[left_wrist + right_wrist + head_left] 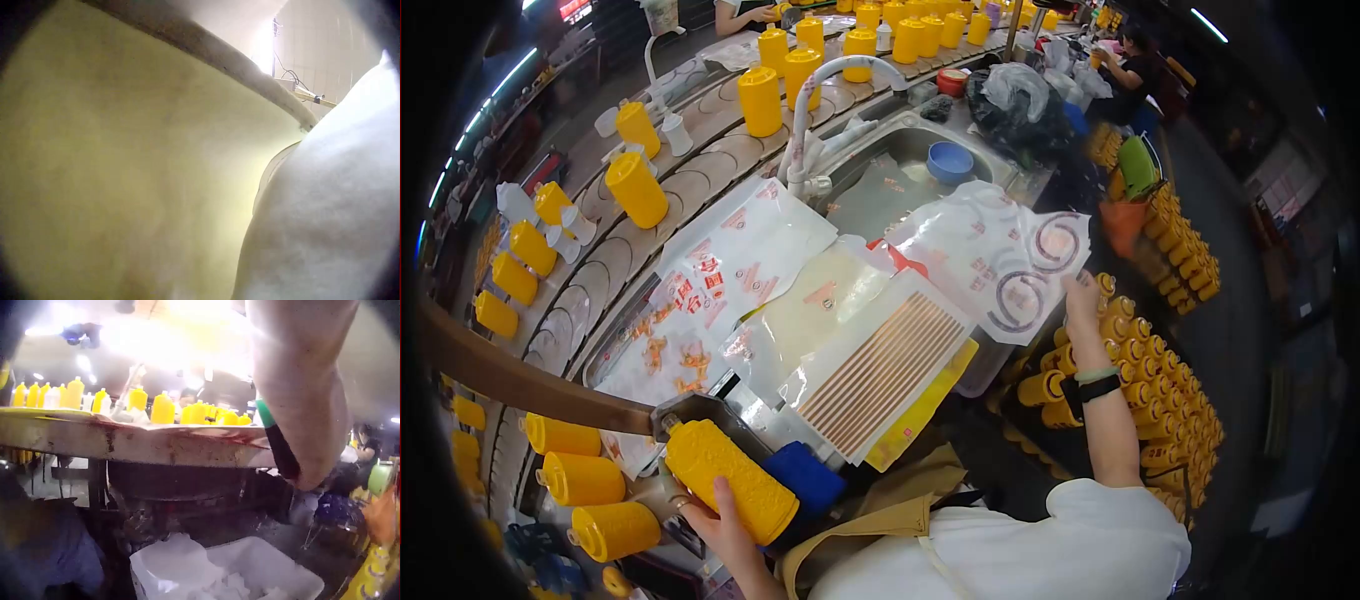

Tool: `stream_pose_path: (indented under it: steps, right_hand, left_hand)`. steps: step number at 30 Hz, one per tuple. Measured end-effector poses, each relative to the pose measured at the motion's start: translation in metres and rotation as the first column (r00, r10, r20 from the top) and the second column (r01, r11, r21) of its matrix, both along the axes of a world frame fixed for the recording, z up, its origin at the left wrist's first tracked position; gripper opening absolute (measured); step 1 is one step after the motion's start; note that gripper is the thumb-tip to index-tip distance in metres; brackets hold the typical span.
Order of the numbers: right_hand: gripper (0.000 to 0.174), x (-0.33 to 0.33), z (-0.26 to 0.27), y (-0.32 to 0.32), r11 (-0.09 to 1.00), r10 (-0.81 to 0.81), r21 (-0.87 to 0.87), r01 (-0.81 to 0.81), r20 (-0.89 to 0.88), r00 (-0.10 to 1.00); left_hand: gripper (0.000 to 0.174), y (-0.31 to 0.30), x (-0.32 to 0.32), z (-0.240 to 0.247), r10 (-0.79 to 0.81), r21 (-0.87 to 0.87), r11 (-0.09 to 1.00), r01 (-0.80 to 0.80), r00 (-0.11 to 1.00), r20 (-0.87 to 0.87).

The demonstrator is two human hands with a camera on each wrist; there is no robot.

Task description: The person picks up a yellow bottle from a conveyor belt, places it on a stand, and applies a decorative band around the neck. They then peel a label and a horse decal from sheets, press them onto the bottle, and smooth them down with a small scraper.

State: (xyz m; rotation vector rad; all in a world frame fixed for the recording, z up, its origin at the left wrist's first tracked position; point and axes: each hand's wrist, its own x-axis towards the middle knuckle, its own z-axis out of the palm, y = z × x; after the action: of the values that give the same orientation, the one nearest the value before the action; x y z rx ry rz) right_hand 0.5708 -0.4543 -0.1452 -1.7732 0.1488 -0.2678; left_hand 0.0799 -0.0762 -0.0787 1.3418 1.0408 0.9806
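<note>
In the head view my left hand (728, 535) holds a textured yellow bottle (730, 478) that lies tilted at the bench's near edge, with its neck toward a metal holder. At the right, my right hand (1082, 298) pinches the edge of a glossy translucent sheet (960, 235) printed with dark scrolls and red marks. This sheet stretches from the hand back over the papers toward the sink. Below it lies a sheet of brown stripes (885, 370). The left wrist view is filled by pale yellowish cloth and a white sleeve; the right wrist view shows mostly the forearm.
A sink (900, 150) with a curved tap and a blue bowl (950, 161) lies beyond the papers. Yellow bottles (636, 190) stand along the curved conveyor. More are stacked at the right (1150, 390). A white bin (269, 562) sits below the bench. Other people work farther off.
</note>
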Motion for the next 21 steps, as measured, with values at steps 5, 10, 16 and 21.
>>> stream_pose_path:
  steps: [5,10,16,21]
  right_hand:
    - [0.023,-0.005,0.098,0.054,0.983,0.182,-0.048,-0.177,0.155,0.971]
    - [0.027,0.002,0.218,0.076,0.945,0.283,-0.255,-0.207,0.31,0.908]
    - [0.031,0.043,0.368,0.053,0.616,0.617,-0.746,-0.253,0.258,0.743]
    - [0.028,0.076,0.367,0.112,0.028,0.819,-0.993,-0.119,-0.045,0.572]
  left_hand:
    - [0.062,0.002,0.0,0.001,-0.013,-0.04,0.999,0.014,1.0,0.023]
    - [0.069,0.003,0.001,0.003,-0.008,-0.026,1.0,0.009,0.998,0.06]
    - [0.066,0.001,0.004,0.003,-0.017,-0.016,1.0,0.017,0.999,0.043]
    - [0.067,0.003,0.003,-0.003,-0.002,-0.039,0.999,0.005,0.997,0.078]
